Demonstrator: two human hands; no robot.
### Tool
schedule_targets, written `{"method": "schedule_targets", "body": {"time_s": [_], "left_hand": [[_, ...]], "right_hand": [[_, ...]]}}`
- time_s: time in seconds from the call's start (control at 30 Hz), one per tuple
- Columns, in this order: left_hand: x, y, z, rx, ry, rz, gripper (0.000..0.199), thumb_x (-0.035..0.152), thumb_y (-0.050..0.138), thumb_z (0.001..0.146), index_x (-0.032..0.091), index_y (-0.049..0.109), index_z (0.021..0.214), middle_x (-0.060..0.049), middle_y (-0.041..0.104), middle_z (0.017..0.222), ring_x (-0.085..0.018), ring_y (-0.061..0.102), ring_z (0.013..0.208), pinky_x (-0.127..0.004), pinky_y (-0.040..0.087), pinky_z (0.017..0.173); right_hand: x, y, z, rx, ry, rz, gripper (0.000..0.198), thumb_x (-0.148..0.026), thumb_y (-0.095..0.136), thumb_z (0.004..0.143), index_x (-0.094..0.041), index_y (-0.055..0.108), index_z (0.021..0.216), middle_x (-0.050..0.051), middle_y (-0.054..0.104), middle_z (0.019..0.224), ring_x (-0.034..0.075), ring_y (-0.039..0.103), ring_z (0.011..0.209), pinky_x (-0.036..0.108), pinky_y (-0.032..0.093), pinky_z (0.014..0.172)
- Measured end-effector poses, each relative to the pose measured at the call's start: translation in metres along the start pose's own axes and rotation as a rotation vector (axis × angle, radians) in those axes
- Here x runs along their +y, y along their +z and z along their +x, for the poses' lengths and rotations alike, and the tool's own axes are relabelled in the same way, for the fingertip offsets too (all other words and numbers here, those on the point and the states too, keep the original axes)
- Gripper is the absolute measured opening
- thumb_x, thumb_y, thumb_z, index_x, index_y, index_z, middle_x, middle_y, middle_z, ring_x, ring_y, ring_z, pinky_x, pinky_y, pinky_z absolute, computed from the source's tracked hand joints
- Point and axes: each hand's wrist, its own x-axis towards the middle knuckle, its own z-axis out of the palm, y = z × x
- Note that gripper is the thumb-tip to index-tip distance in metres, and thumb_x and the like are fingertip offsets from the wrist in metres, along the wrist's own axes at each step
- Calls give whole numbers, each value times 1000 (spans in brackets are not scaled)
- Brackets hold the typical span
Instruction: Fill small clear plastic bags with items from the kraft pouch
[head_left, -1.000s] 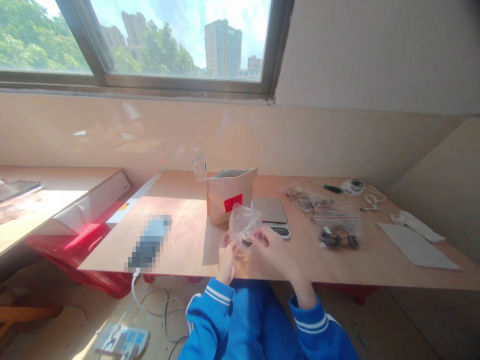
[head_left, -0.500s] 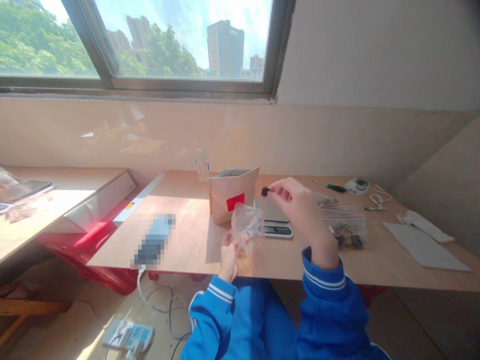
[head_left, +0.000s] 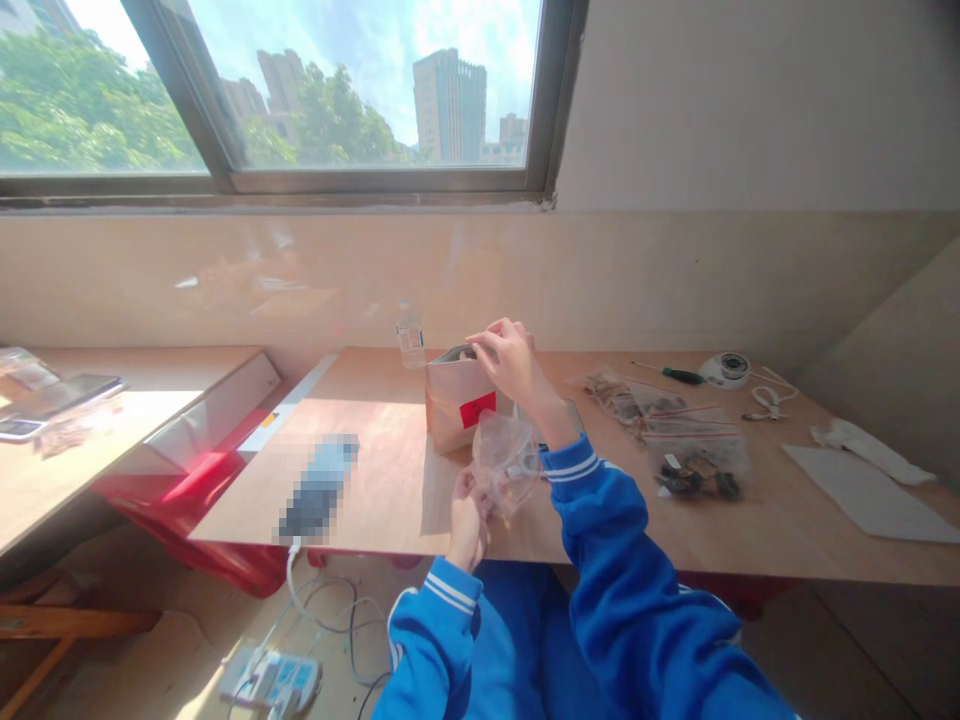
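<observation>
In the head view, my left hand point(head_left: 468, 515) is closed on the gathered side of a clear plastic bag point(head_left: 505, 462), just in front of a paper pouch. That pouch point(head_left: 445, 406) stands upright with its top open and a red label point(head_left: 478, 410) on its front. My right hand point(head_left: 510, 358) hangs over the pouch's mouth, fingers bent and pinched together, pointing down at the opening. Whether the small dark piece is still between those fingertips cannot be made out. The digital scale behind my right wrist is mostly hidden.
Zip bags with dark parts point(head_left: 701, 472) lie to the right, near a green-handled screwdriver point(head_left: 682, 376), a white dome camera point(head_left: 726, 370) and a white sheet point(head_left: 874, 490). A water bottle point(head_left: 410, 338) stands behind the pouch. A blurred-out phone point(head_left: 319, 490) is on the left, cabled to a power strip point(head_left: 270, 680).
My right hand has moved left from above the scale to the pouch's mouth, with the dark piece it pinched no longer clearly visible. My left hand keeps holding the plastic bag.
</observation>
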Motion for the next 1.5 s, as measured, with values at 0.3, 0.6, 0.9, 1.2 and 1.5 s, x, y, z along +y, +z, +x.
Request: {"method": "schedule_targets", "body": {"time_s": [0.3, 0.6, 0.9, 1.2, 1.5], "left_hand": [[2, 2, 0, 13, 17, -33, 35, 19, 72, 62, 19, 54, 92, -4, 67, 103, -19, 67, 96, -37, 53, 88], [17, -10, -26, -101, 6, 189, 45, 32, 76, 64, 15, 56, 101, -6, 71, 86, -18, 69, 80, -30, 53, 77], [40, -13, -41, -332, 58, 508, 39, 31, 69, 71, 20, 63, 107, -9, 66, 110, -22, 62, 99, -31, 51, 82], [37, 19, -15, -160, 302, 681, 26, 42, 64, 75, 19, 67, 87, -5, 70, 89, -21, 63, 89, -30, 48, 84], [45, -3, 13, 68, 321, 759, 25, 41, 57, 77, 17, 62, 74, -1, 61, 60, -17, 58, 60, -27, 46, 59]], "right_hand": [[7, -10, -139, 124, 481, 299, 50, -48, 48, 88, -18, 48, 128, 14, 52, 128, 27, 44, 122, 46, 34, 103], [15, 23, -181, 158, 818, 869, 37, -48, 67, 71, -16, 65, 89, 9, 71, 86, 22, 65, 77, 32, 53, 70], [13, -2, -182, 190, 922, 874, 49, -59, 59, 73, -15, 62, 93, 3, 63, 69, 13, 49, 40, 26, 41, 38], [6, 24, -194, -8, 959, 880, 46, -56, 54, 78, -17, 56, 103, -3, 56, 62, 6, 35, 29, 21, 22, 27], [5, 21, -201, -272, 908, 1065, 44, -54, 61, 73, -15, 56, 93, -6, 52, 52, 5, 35, 31, 18, 27, 30]]}}
